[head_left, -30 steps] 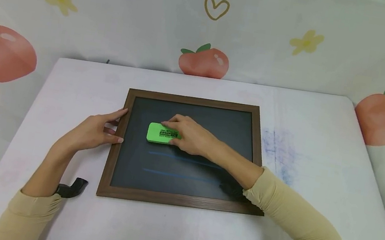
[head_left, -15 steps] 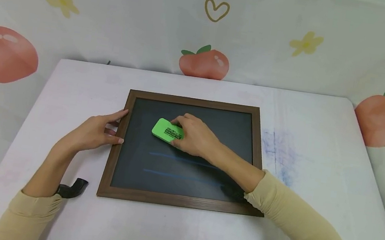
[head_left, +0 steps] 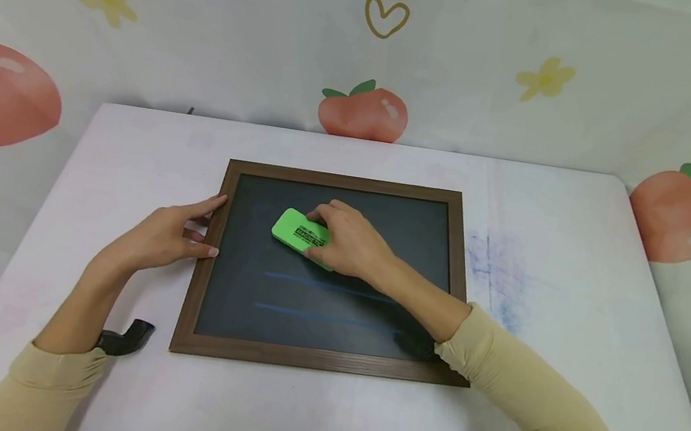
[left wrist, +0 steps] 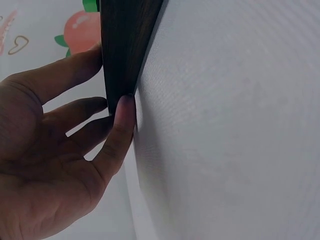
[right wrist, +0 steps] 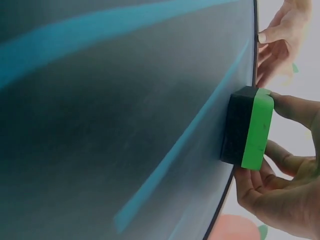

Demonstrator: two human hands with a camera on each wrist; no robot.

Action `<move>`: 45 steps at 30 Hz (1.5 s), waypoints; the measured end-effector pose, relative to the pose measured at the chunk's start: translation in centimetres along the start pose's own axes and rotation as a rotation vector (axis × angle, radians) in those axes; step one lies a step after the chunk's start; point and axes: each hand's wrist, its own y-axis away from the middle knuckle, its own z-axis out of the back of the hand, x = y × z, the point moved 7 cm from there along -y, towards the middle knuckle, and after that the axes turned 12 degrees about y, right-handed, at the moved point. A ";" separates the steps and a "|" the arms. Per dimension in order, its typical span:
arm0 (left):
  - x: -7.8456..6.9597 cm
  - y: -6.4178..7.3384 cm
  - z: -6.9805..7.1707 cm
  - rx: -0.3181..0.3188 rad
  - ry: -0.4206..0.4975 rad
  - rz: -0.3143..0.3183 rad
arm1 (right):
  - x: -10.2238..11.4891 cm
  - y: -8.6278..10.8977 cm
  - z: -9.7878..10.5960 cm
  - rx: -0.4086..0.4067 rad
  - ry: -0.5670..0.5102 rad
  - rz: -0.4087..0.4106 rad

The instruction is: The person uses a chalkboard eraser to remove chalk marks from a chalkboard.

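A black chalkboard (head_left: 262,326) in a brown wooden frame (head_left: 324,360) lies on the table. Two blue lines (head_left: 287,310) run across its lower half in the head view. My right hand (head_left: 354,245) grips a green whiteboard eraser (head_left: 293,229) on the upper middle of the board, between thumb and fingers. The right wrist view shows the eraser's dark pad (right wrist: 237,127) toward the board, close to a bright blue line (right wrist: 185,137). My left hand (head_left: 164,237) rests extended fingers and thumb against the frame's left edge (left wrist: 127,45).
A black curved object (head_left: 129,338) lies beside the left wrist, partly hidden by it. Blue smudges (head_left: 500,276) mark the white table (head_left: 301,425) right of the board. Behind stands a white backdrop (head_left: 246,29) printed with fruit and flowers.
Over the last second the right hand has turned the eraser from level to slanted, its left end now farther up the board. The left hand has stayed at the frame.
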 end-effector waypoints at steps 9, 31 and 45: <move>-0.1 0.0 -0.1 -0.005 0.012 -0.008 | 1.6 -0.7 -0.4 0.048 0.015 0.089; -0.1 -0.3 -0.2 -0.002 -0.005 -0.022 | 0.6 0.5 0.0 0.064 0.022 0.149; 0.2 0.0 -0.1 0.004 -0.004 -0.014 | -1.4 2.1 0.0 0.013 -0.010 0.098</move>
